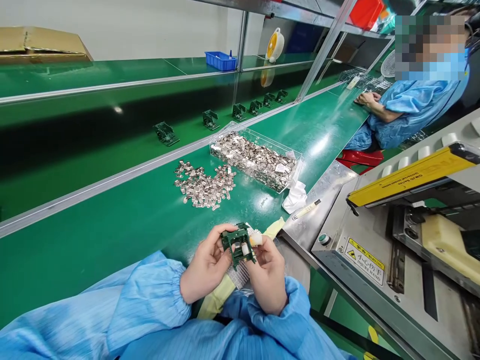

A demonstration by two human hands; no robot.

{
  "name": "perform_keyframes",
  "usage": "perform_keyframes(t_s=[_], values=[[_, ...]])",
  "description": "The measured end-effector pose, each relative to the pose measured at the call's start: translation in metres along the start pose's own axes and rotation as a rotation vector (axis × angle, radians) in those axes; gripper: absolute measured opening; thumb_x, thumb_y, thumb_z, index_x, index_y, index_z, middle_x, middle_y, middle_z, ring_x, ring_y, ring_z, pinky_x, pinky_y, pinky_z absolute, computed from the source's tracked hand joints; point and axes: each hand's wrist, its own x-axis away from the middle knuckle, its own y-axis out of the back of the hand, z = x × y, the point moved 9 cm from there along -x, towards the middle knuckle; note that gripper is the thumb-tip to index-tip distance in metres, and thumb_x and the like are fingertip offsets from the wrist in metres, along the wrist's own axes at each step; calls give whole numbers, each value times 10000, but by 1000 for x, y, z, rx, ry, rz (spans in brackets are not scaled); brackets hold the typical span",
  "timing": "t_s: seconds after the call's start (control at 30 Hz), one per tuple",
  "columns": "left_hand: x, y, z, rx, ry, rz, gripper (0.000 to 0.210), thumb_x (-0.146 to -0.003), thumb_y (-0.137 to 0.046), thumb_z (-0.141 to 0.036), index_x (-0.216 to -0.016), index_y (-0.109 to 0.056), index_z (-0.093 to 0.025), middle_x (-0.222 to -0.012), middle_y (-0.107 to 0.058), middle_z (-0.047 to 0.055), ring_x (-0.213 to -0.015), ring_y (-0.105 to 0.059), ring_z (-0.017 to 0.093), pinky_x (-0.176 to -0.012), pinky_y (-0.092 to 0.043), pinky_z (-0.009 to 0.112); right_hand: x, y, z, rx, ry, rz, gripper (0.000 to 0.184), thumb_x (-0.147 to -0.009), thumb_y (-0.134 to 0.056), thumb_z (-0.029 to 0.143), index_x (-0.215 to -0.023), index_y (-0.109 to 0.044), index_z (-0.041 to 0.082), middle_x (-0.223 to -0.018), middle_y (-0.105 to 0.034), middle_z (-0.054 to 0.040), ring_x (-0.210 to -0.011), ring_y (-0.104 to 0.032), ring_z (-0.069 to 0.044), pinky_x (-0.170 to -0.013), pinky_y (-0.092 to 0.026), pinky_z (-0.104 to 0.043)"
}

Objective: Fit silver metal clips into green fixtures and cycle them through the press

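Observation:
A dark green plastic frame with an open middle is held between my two hands, just over the table's near edge. My left hand grips its left side, fingers on top and thumb at the front. On the other side, my right hand has its fingers closed at the frame's right edge; white covers wrap some fingertips. Whether a small metal piece is also pinched there is hidden. Beyond my hands lies a loose pile of small metal pieces. A clear plastic tray full of similar pieces stands behind it.
Several similar green frames stand on the green conveyor belt behind a metal rail. A white cloth and a marker lie right. Nearby is a machine with a yellow bar. A co-worker sits far right.

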Motion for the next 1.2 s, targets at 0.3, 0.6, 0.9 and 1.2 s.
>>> perform_keyframes(t_s=[0.3, 0.6, 0.9, 1.2], values=[[5, -4, -5, -53, 57, -35, 282, -857, -602, -218, -1125, -518, -203, -853, -623, 22, -678, -601, 133, -637, -508, 245, 4, 3, -3, -147, -107, -99, 186, -676, -722, 217, -763, -558, 221, -714, -630, 18, -650, -598, -144, -578, -518, -233], [23, -27, 4, -152, 105, 43, 282, -858, -616, -232, -1129, -539, -211, -806, -605, -8, -634, -575, 107, -597, -515, 214, 35, 21, -11, -225, -171, -176, 201, -705, -712, 242, -772, -523, 230, -723, -604, 20, -594, -577, -136, -457, -489, -217], [-3, -12, 10, 72, 175, -64, 498, -758, -766, -410, -1121, -484, -217, -977, -631, 32, -858, -688, 181, -764, -624, 332, 56, 105, -60, -85, -174, -419, 348, -737, -720, 481, -907, -668, 182, -851, -717, -89, -785, -665, -228, -613, -545, -318], [-33, -36, 30, 103, 116, -54, 513, -774, -749, -385, -1160, -451, -224, -882, -574, -5, -766, -652, 147, -736, -617, 325, 22, 65, -79, -54, -155, -216, 300, -752, -687, 478, -778, -683, 179, -710, -687, -31, -658, -599, -174, -625, -511, -300]])
